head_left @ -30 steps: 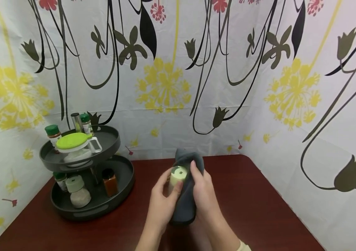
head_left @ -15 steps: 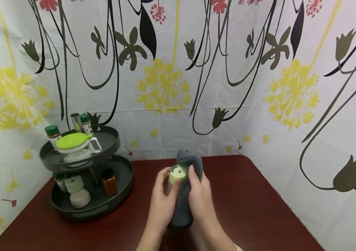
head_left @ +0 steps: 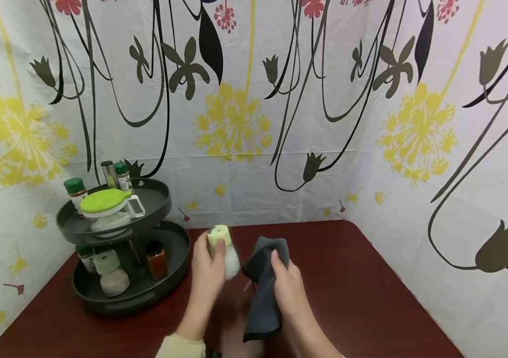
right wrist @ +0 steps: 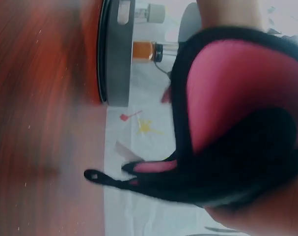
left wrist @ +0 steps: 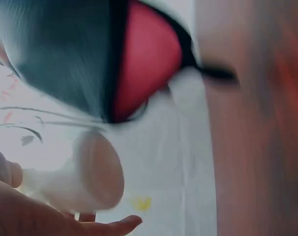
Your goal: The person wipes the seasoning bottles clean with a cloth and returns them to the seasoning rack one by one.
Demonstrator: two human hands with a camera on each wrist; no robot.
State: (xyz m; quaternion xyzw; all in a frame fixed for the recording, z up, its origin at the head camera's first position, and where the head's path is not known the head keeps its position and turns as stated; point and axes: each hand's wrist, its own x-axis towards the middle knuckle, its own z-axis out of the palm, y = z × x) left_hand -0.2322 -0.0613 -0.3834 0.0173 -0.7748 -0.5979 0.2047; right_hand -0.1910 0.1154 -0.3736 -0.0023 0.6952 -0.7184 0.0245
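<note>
In the head view my left hand (head_left: 206, 273) grips a shaker jar (head_left: 231, 259) with a pale yellow-green cap, tilted above the table. To its right, my right hand (head_left: 291, 288) holds a dark grey cloth (head_left: 264, 303) with a black edge, which hangs down. Jar and cloth are apart. The left wrist view has the jar's round bottom (left wrist: 107, 172) facing the camera, with the cloth (left wrist: 65, 54) above it. A pink underside and a black hanging loop show on the cloth (right wrist: 232, 93) in the right wrist view.
A dark two-tier round rack (head_left: 178, 253) stands on the left of the red-brown table (head_left: 348, 288). It bears several spice jars, among them an orange one (head_left: 157, 261), and a green-lidded container (head_left: 106, 201). A flowered sheet (head_left: 254, 124) hangs behind.
The jar, earlier held against the cloth, has moved left away from it in my left hand. The cloth now hangs loose from my right hand.
</note>
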